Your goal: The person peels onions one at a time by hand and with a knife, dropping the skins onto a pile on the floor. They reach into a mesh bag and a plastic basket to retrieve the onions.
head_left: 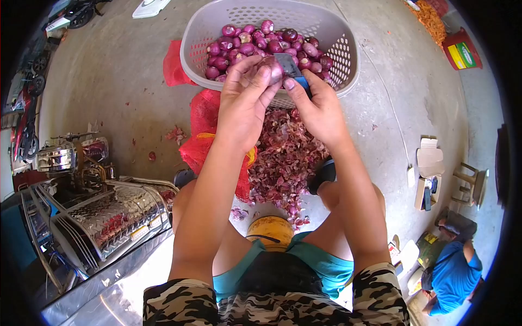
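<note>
My left hand point(246, 92) is wrapped round a purple onion point(273, 70), held just over the near rim of a grey plastic basket point(190, 46). My right hand point(315, 100) grips a dark, flat tool with a blue part point(289, 66), its edge close against the onion. What the tool is exactly, I cannot make out. Many peeled, shiny purple onions point(247, 48) lie in the basket behind both hands. Below my hands a big heap of dry onion skins point(285, 157) covers the floor between my feet.
Red mesh sacking point(204, 117) lies left of the heap. A yellow round container point(270, 231) stands between my legs. Metal machinery point(119, 209) fills the left side. At right are an open cardboard box point(429, 163), a small wooden stool point(467, 185) and a person in blue point(454, 274).
</note>
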Available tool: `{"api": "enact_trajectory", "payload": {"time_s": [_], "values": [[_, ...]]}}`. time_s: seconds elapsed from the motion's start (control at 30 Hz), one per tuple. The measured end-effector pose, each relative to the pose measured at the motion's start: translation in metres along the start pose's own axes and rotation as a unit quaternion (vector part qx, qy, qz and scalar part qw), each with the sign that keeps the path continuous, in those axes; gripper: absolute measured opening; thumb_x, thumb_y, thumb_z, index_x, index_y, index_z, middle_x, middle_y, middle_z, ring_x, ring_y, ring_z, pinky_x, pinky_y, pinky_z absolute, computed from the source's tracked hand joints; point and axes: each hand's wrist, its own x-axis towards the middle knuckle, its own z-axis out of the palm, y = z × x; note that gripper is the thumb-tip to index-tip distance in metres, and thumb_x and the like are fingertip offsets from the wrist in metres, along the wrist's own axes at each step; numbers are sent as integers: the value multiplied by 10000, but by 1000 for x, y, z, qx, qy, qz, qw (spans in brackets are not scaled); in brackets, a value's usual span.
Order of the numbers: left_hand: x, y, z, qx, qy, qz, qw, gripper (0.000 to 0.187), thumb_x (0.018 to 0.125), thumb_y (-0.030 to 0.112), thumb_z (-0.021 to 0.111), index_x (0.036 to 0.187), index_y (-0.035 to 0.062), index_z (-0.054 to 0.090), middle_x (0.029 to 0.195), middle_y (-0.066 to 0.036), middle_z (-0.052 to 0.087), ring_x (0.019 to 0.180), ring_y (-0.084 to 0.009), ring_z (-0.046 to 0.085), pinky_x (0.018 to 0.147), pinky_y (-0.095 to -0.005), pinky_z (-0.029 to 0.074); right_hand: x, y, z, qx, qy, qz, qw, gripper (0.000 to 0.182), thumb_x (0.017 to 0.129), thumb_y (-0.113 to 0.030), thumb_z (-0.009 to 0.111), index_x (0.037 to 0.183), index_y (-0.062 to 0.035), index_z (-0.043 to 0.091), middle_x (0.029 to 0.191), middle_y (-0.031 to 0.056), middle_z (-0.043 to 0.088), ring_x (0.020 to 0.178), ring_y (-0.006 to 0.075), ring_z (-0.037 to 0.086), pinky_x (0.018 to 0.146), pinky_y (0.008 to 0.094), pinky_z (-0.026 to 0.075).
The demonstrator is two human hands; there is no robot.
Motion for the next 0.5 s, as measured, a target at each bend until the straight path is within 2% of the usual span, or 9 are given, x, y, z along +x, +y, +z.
{"api": "enact_trajectory", "payload": {"time_s": [0.07, 0.13, 0.27, 0.37, 0.5], "values": [[0, 3, 3, -87, 8, -49, 995, 313, 900, 113, 546, 1202, 66, 479, 1128, -93, 560, 1054, -203, 550, 945, -362, 452, 1, 2, 2, -19, 28, -21, 999, 434, 827, -437, 608, 879, -6, 611, 552, 157, 552, 496, 277, 559, 519, 395, 434], [2, -3, 4, -87, -3, -31, 996, 298, 904, 84, 527, 1197, 58, 479, 1123, -96, 563, 1044, -201, 554, 946, -370, 452, 2, 1, -2, -43, 29, -19, 998, 442, 830, -446, 597, 866, -6, 617, 553, 167, 556, 511, 303, 567, 524, 402, 439], [-1, -9, 6, -44, -12, 19, 999, 303, 899, 34, 519, 1199, 49, 475, 1108, -94, 565, 1039, -189, 554, 934, -359, 461, 0, -6, -4, -76, 38, 18, 996, 462, 831, -466, 578, 851, -7, 627, 563, 182, 568, 546, 343, 584, 539, 415, 451], [-2, -9, 9, -4, 13, 36, 999, 349, 887, 14, 534, 1227, 46, 464, 1082, -90, 570, 1037, -180, 553, 920, -332, 473, 0, -2, -6, -95, 38, 8, 995, 472, 830, -475, 572, 850, -8, 633, 568, 186, 574, 566, 351, 598, 549, 423, 458], [-2, -6, 10, 19, 2, 32, 999, 410, 881, 2, 538, 1274, 31, 427, 1072, -94, 568, 1038, -179, 555, 929, -324, 474, -2, -8, -10, -116, -9, 7, 993, 466, 831, -478, 572, 830, -17, 640, 558, 178, 571, 558, 345, 598, 545, 411, 459]]}}
